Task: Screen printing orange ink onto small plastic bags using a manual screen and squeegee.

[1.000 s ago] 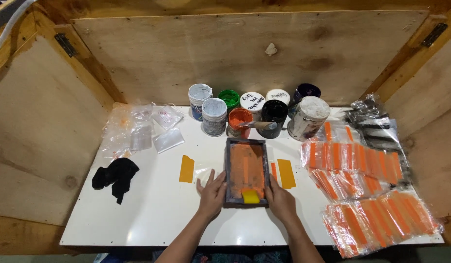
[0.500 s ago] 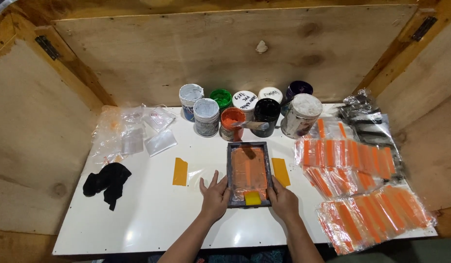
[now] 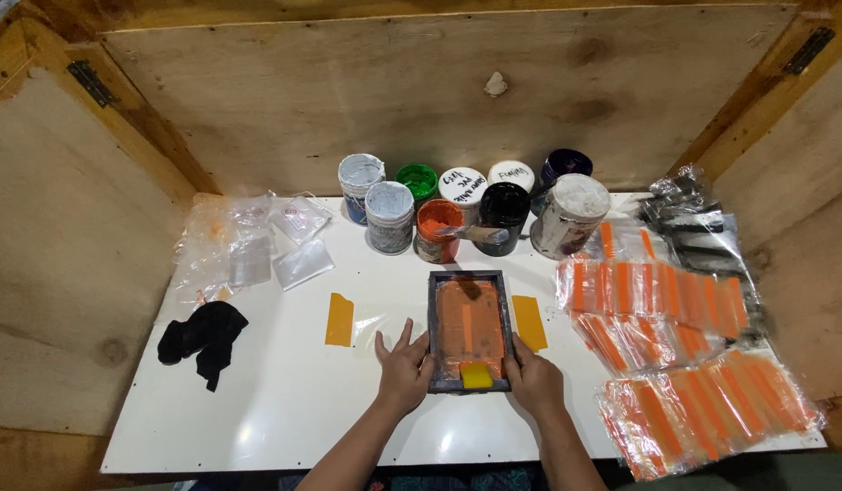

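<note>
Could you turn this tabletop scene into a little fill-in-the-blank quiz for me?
1. Both hands, the left hand and the right hand, rest against a small dark frame whose inside is coated with ____ ink.
2. The small block at the frame's near end is ____.
3. The crumpled cloth on the left of the white table is ____.
4. The bagged orange strips lie to the ____ of the frame.

Missing words: orange; yellow; black; right

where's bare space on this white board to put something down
Bare board runs along the near edge from the black cloth to the left hand, and between the left orange strip and the screen frame. Crowded: the paint pots at the back and the orange packets to the right.
</note>
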